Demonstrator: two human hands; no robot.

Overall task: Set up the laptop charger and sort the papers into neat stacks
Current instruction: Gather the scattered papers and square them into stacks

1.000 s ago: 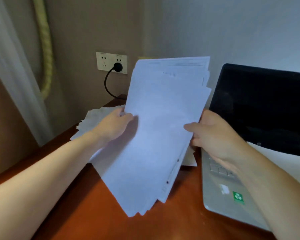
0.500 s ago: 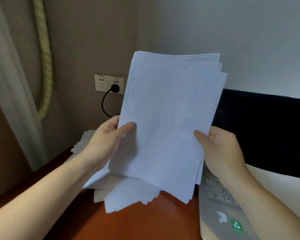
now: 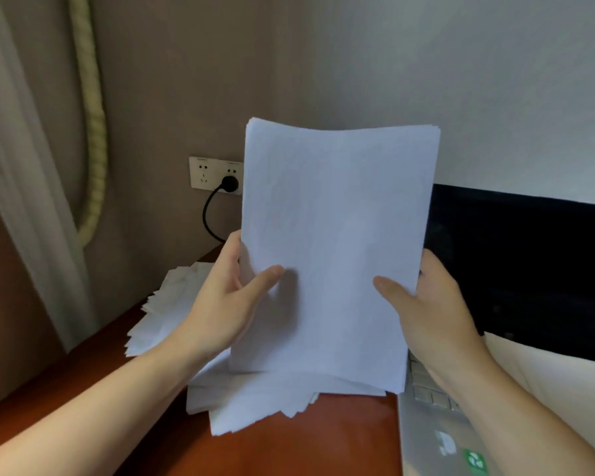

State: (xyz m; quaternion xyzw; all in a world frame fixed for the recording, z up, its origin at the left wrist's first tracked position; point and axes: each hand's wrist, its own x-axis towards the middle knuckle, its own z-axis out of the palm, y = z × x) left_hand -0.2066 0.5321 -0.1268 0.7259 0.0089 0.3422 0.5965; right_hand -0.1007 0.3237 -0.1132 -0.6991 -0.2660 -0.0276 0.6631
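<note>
1. Squared up since half a second ago, the papers (image 3: 334, 235) stand upright, their bottom edge down at the loose pile (image 3: 255, 403) on the table (image 3: 323, 444).
2. The left hand (image 3: 227, 304) grips their 9 o'clock edge, and the right hand (image 3: 430, 310) grips their 3 o'clock edge.
3. The laptop (image 3: 426, 444) sits at 4 o'clock, and the plug (image 3: 230, 183) is at 10 o'clock.

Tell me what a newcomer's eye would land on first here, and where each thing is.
A stack of paper stands upright at centre, held at its side edges by the left hand and right hand. Messier loose sheets spread over the desk below and to the left. A dark-screened laptop sits at right, and a black plug is in the wall socket behind.
</note>
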